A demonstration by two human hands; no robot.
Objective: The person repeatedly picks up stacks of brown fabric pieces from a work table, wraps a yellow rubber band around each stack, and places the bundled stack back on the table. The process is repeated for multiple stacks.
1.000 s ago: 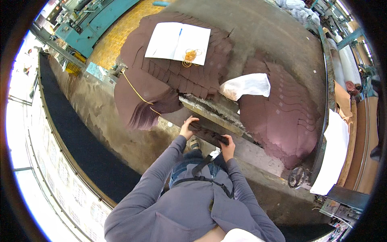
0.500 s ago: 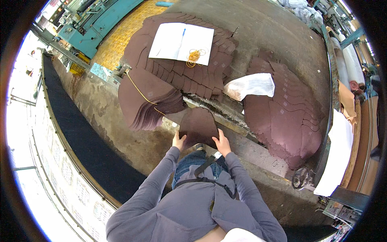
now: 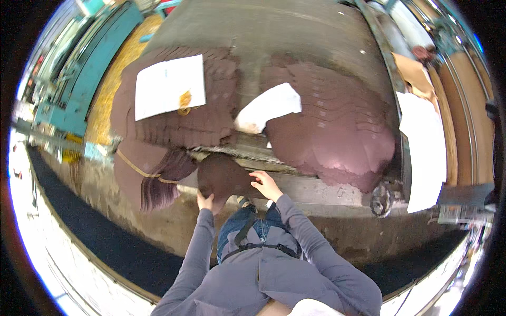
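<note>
A dark brown cut piece of sheet material (image 3: 224,176) with a rounded edge hangs in front of me at the near side of the table. My left hand (image 3: 206,201) pinches its lower left edge between thumb and fingers. At the piece's right edge is my right hand (image 3: 266,185), its fingers and thumb spread apart. To the left, a thick bundle of similar brown pieces (image 3: 138,168) droops over the table edge with a yellow cord (image 3: 138,169) around it. Whether these are leather or fabric, I cannot tell.
Overlapping brown pieces cover the table left (image 3: 219,108) and right (image 3: 337,121). An open white booklet (image 3: 163,87) with yellow rubber bands (image 3: 184,100) lies on the left pile. Between the piles sits a white plastic bag (image 3: 271,105). A handwheel (image 3: 381,202) stands at the near right.
My view has turned, so the table sits further left. The brown piece has moved leftward toward the bundle. My right hand's fingers have opened from their grip on its edge.
</note>
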